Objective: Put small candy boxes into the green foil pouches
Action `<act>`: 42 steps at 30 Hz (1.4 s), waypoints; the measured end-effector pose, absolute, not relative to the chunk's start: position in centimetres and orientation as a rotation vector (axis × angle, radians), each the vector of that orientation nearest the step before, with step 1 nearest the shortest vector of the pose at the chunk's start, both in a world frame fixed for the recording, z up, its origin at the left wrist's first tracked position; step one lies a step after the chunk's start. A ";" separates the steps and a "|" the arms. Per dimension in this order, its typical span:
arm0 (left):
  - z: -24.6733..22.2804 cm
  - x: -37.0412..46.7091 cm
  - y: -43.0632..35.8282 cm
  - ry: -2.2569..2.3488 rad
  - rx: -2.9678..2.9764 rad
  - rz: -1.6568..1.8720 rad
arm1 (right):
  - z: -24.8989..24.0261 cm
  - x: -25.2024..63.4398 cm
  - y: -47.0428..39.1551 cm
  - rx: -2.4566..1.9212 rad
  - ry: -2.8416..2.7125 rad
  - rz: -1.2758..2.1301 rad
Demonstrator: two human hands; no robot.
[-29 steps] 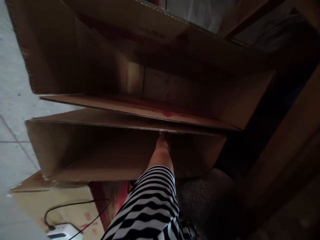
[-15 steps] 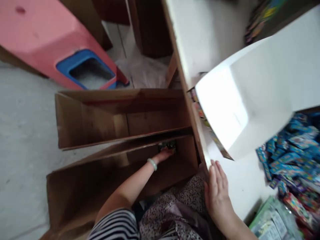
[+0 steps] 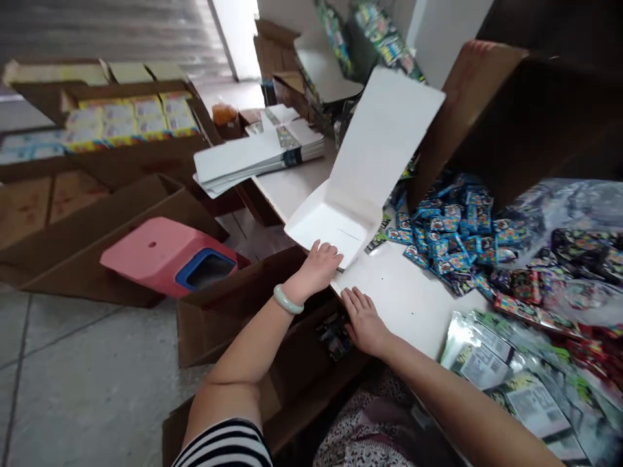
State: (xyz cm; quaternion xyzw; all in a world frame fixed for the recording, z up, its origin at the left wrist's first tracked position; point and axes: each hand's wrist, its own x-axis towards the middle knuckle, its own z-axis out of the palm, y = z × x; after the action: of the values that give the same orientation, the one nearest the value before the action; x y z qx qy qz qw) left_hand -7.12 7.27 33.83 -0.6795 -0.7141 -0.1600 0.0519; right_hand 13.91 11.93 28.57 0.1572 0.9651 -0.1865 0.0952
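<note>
My left hand, with a pale bangle on the wrist, is at the near edge of an unfolded white cardboard box. Its fingers are bent over that edge; the thumb is hidden. The box stands on the white table with its long lid raised, and nothing shows inside it. My right hand lies flat at the table edge, fingers outstretched, holding nothing. Below the hands, a dark printed packet lies in a brown carton.
Blue candy packets are heaped on the white table, beside clear printed bags. Flattened white boxes lie stacked at the far end. A pink stool and another brown carton stand left. A dark carton overhangs the right.
My left hand has come up out of the carton to the white box's edge, leaving the dark packet inside. My right hand stays on the table edge. The view has tilted up.
</note>
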 end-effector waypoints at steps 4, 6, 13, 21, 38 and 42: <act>34.1 -6.4 8.4 -2.125 -2.032 -0.347 | 31.1 16.1 12.3 0.456 2.795 -0.783; 35.0 -5.8 7.9 -2.079 -2.022 -0.359 | 31.8 18.5 11.9 0.435 2.855 -0.802; 37.8 4.5 5.4 -1.849 -2.238 -0.318 | 32.1 28.3 9.5 0.276 2.991 -0.924; 32.9 14.9 5.9 -1.841 -2.581 -0.001 | 33.6 36.0 7.2 0.191 2.968 -1.197; 31.9 23.8 10.7 -1.775 -2.800 -0.642 | 33.1 52.4 15.4 1.947 2.836 -0.669; 32.0 28.9 12.8 -1.949 -2.826 -0.308 | 33.1 49.4 17.4 1.758 2.749 -0.401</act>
State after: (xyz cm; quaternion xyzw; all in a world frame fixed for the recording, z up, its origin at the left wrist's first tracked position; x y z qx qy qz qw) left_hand 28.86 12.81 32.01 -0.8103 -0.5590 -0.0884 -0.1520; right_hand 49.36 17.37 33.13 0.5333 0.8340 -0.1215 -0.0731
